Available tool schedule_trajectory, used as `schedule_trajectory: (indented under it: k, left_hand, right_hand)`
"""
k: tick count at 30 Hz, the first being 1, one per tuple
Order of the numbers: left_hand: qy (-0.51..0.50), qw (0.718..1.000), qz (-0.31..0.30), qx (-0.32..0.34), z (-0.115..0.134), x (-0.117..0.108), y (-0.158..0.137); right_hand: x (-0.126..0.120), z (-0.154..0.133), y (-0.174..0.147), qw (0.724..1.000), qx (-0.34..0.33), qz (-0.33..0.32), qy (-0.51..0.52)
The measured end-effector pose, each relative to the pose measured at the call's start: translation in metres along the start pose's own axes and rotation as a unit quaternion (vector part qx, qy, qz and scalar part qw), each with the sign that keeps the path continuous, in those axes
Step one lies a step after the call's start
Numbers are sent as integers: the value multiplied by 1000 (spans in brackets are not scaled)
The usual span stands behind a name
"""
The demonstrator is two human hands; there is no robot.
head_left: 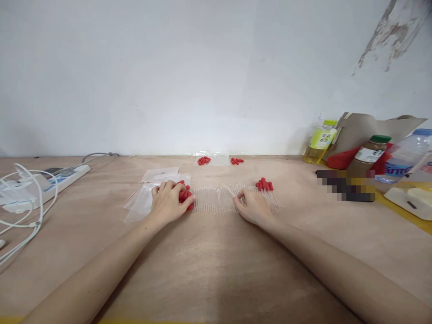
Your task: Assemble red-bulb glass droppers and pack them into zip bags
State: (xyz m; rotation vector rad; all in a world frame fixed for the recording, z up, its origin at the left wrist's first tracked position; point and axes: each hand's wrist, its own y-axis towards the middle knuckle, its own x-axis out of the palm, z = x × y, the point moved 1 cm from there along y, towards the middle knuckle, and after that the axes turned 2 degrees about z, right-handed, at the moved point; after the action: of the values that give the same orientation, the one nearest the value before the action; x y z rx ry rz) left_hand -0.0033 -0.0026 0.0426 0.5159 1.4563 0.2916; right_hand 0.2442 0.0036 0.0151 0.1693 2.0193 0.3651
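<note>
A pile of red rubber dropper bulbs [185, 196] lies under and beside my left hand [168, 198]. That hand rests over the pile with thumb and fingertips apart, touching the bulbs; its palm side is hidden. Right of the pile, a row of clear glass dropper tubes [209, 200] lies side by side. My right hand [252, 204] pinches one glass tube [228, 190] at the row's right end, tilted up to the left. Just beyond my right hand lie several droppers with red bulbs fitted [265, 184]. Clear zip bags [140, 202] are spread left of my left hand.
At the wall lies a clear bag [218, 159] with red bulbs [204, 160] near it. A power strip [50, 191] and white cables [40, 211] occupy the left. Bottles [319, 144], a paper bag [367, 126] and a blurred dark object [347, 185] stand or lie at right.
</note>
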Motion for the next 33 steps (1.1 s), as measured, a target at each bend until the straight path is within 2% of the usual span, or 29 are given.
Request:
schedule_trajectory:
  k: [8,12,15,19,24,26,28,31,33]
  left_hand:
    - [-37,998,-41,20,-9,-4,5]
    - [-57,996,-2,67,-3,-2,3]
    - [-56,992,0,110,1,3,0]
    - [-69,992,8,106,3,10,-3]
    - [-153,982,57,89,8,6,-5]
    - [-243,966,54,70,15,4,-7]
    - [-364,931,16,26,24,6,-11]
    - [-538,840,-56,-46,39,16,-20]
    - [-595,796,-83,-77,46,24,-25]
  right_hand:
    - [3,12,-10,994,-44,84,50]
    - [3,12,-12,992,-53,105,47]
    - [4,13,-11,989,-85,112,53]
    - [7,13,-9,978,-161,116,68]
    - [9,12,-10,973,-197,111,47]
    - [9,12,-10,973,-199,104,51]
    - [8,11,-12,974,-193,100,57]
    - [7,9,-14,976,-184,97,66]
    - [6,7,-15,975,-192,87,73]
